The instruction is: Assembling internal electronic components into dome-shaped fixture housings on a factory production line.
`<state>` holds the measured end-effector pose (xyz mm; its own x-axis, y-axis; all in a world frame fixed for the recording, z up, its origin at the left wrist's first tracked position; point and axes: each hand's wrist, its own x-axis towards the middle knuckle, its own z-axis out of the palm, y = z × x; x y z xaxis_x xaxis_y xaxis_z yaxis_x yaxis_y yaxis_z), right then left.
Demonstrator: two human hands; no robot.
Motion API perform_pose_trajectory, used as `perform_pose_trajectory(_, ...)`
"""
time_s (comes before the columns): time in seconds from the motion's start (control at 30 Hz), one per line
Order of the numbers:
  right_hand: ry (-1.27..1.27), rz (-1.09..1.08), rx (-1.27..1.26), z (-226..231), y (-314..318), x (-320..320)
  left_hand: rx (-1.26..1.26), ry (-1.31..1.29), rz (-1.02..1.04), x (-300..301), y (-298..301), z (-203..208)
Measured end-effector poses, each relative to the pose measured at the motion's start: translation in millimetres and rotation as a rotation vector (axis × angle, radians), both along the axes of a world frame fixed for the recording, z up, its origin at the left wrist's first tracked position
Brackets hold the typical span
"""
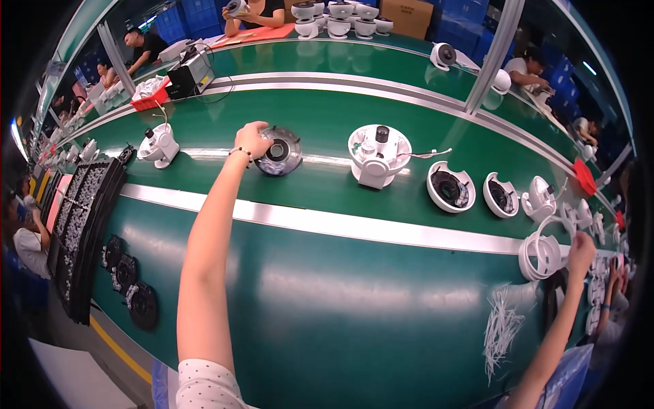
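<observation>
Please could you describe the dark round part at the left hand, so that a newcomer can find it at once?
Start from the green bench and look beyond the long white strip that crosses it. There, the left hand overlaps the left edge of the dark disc. Unlike the white units on either side, this disc shows no white shell around it.

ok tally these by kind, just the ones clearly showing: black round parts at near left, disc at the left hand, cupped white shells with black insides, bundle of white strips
Black round parts: 3
Dark disc at the left hand: 1
Cupped white shells with black insides: 2
Bundle of white strips: 1
Total: 7
</observation>
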<state>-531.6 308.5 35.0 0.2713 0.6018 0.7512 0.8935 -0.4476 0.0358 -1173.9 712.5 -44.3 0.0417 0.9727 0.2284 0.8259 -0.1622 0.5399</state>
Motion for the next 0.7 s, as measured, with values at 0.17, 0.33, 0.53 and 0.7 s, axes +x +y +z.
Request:
perform_pose_trajectory(0.17, 0.274, 0.319, 0.080, 21.5, 26.8, -157.2, 0.076, -0.630, -0.086, -22.5, -73.3, -8.0)
perform_pose_trajectory(0.33, 0.419, 0.826, -0.187, -40.5, 52.1, -313.5, -0.346, -1.477, -0.149, 1.5, -210.5, -12.6)
perform_pose_trajectory(0.53, 0.490, 0.754, -0.420, -76.2, 56.1, -361.0, -0.478, -1.699, -0.258, 8.6, -287.3, -27.8)
perform_pose_trajectory(0.7, 0.372, 0.608, -0.540, -60.5, 44.1, -409.3, -0.483, -1.737, -0.346, -1.4, -305.8, -23.1)
